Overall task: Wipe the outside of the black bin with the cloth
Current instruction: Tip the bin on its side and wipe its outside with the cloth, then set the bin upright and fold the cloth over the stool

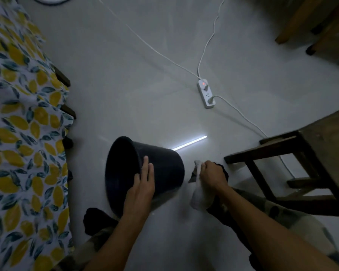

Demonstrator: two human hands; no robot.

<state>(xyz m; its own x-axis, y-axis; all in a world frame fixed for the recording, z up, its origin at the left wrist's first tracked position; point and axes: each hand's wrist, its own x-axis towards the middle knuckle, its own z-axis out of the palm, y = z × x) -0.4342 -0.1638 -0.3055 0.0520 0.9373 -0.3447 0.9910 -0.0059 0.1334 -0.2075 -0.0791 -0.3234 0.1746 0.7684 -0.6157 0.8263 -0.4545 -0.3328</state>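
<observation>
The black bin (164, 165) lies on its side on the grey floor, its open mouth facing left and its base toward the right. My left hand (142, 184) rests flat on the bin's upper wall near the rim, fingers together. My right hand (212, 176) is closed around a white cloth (201, 198) just right of the bin's base, a short gap from it. The cloth hangs down below the fist. Something dark sits behind the fist; I cannot tell what it is.
A dark wooden stool (301, 161) stands close on the right. A white power strip (206, 93) with cables lies on the floor beyond. A lemon-patterned fabric (24, 124) drapes along the left. My knees frame the bottom of the view.
</observation>
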